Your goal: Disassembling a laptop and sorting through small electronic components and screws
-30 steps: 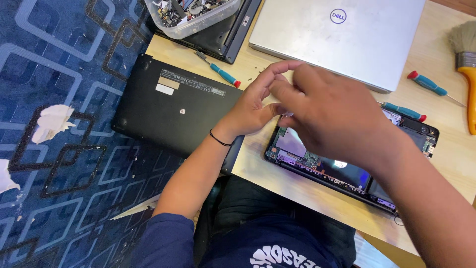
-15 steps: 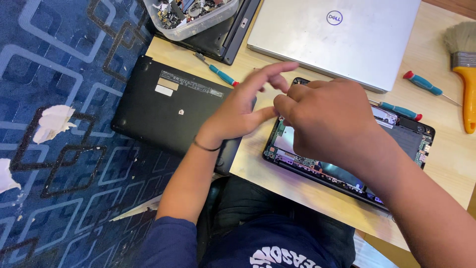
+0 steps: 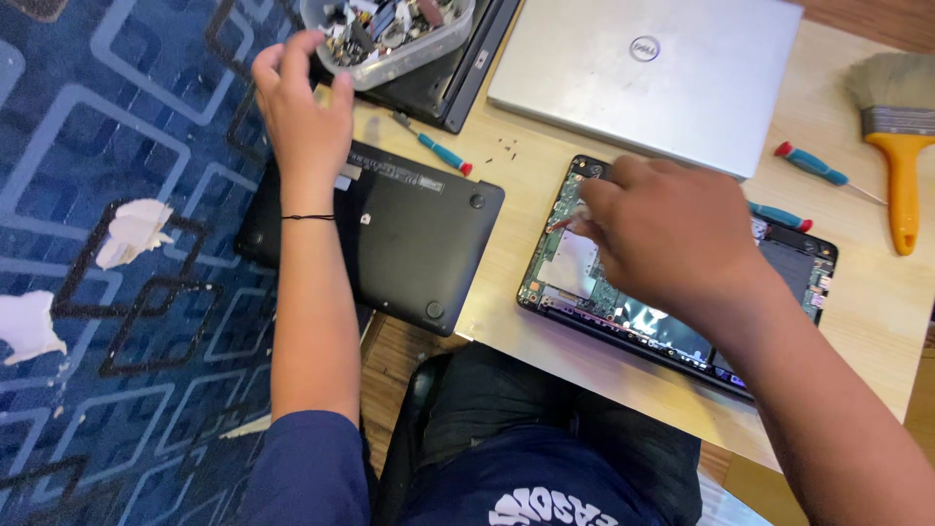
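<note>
Left hand (image 3: pixel 304 107) at ten o'clock, grip loosely open, empty, beside clear parts tub (image 3: pixel 390 44), right hand (image 3: pixel 662 239) at centre over opened laptop base (image 3: pixel 560 268), grip hidden, wooden tabletop (image 3: pixel 516 263).

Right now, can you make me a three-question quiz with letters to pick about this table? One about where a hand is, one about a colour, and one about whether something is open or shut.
1. Where is the left hand?
A. at the clear tub of small parts
B. on the paintbrush
C. in a lap

2. What colour is the paintbrush handle?
A. green
B. yellow-orange
C. black

3. How is the silver laptop?
A. lid shut
B. lid raised
C. broken in half

Answers:
1 A, its fingers reach the tub's near rim.
2 B, the handle below the bristles is yellow-orange.
3 A, it lies flat with its lid down.
</note>
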